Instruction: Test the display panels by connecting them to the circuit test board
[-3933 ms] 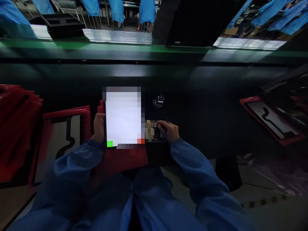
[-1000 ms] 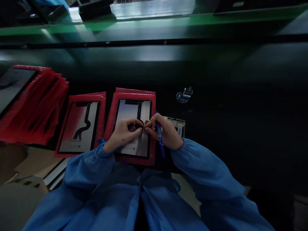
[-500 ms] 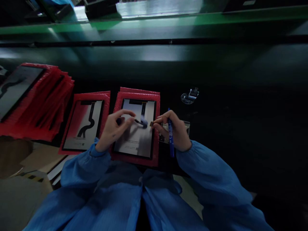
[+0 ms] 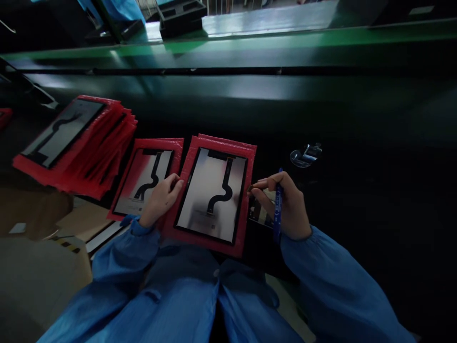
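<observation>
In front of me an LCD panel [image 4: 205,166], silvery back up, lies on a red bubble bag [image 4: 239,238]. A black S-shaped flex cable [image 4: 225,193] rests on the panel. My left hand [image 4: 160,200] is closed at that bag's left edge, thumb and fingers pinching there, partly over a second LCD panel [image 4: 124,202] on the left. My right hand [image 4: 287,202], right of the bag, pinches a small brownish piece [image 4: 249,189] between its fingertips. A blue pen [image 4: 277,205] is also held in it, pointing down. Beneath that hand lies a small shiny object [image 4: 260,214], partly hidden.
To the left fans a stack of red bubble bags [image 4: 103,157] with a panel [image 4: 64,128] on top. A clear round plastic item [image 4: 303,155] lies at the right. Cardboard [image 4: 80,221] stands below the table's left edge. A green ledge [image 4: 250,38] runs along the back.
My left hand has let go of the flex cable, which now lies on the panel, and has moved left to the bag's edge. The right hand keeps the pen and small piece. The view has shifted.
</observation>
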Demonstrator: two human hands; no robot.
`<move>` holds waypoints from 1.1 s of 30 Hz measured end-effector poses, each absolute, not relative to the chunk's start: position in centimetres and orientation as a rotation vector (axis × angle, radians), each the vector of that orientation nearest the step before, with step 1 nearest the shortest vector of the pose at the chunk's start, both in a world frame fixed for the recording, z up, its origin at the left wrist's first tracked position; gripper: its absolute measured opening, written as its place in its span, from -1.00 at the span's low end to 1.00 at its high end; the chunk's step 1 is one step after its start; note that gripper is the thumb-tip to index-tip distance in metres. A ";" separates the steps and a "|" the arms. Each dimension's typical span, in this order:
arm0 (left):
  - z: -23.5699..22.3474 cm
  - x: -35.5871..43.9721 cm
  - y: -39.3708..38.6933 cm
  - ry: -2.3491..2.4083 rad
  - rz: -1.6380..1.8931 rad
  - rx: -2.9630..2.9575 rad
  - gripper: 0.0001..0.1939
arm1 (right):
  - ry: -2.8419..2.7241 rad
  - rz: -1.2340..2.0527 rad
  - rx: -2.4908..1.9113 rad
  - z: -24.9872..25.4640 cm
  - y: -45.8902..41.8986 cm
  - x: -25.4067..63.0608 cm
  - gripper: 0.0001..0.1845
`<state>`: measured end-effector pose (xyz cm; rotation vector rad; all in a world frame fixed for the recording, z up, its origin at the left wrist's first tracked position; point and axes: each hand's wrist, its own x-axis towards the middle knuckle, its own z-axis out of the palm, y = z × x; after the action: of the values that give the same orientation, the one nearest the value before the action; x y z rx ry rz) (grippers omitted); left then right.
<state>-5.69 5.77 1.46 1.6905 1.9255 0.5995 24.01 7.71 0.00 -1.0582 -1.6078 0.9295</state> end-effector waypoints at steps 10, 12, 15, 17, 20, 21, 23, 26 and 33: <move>2.1 -6.5 6.5 1.694 0.829 1.330 -0.55 | -1.655 0.817 -1.114 -0.5 7.8 24.3 -0.67; 3.2 -9.4 5.7 1.773 0.889 1.191 -0.50 | -1.659 0.822 -1.113 -0.6 7.9 24.3 -0.67; 4.1 -15.4 4.4 1.955 0.976 0.960 -0.37 | -1.663 0.819 -1.104 -0.6 7.9 24.3 -0.68; 3.8 -19.1 3.9 2.060 0.949 0.931 -0.31 | -1.660 0.821 -1.102 -0.6 7.9 24.1 -0.67; 2.9 -22.3 4.2 2.106 0.881 0.952 -0.34 | -1.633 0.847 -1.126 -0.7 8.1 23.9 -0.67; 2.9 -22.6 4.4 2.126 0.851 0.984 -0.39 | -1.619 0.855 -1.136 -0.8 8.2 23.9 -0.67; 3.7 -22.3 4.5 2.285 0.697 1.164 -0.53 | -1.587 0.848 -1.138 -0.7 8.2 24.0 -0.68; 7.2 -19.6 3.8 2.666 0.371 1.536 -0.65 | -1.492 0.615 -1.098 0.1 7.1 24.4 -0.70; 11.1 -7.2 6.0 2.092 0.452 2.230 -0.59 | -1.196 0.667 -1.139 2.3 1.6 20.4 -0.62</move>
<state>-7.17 5.98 11.07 2.2295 2.0923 0.4522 20.44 1.57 2.34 -1.1393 -1.1963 0.6672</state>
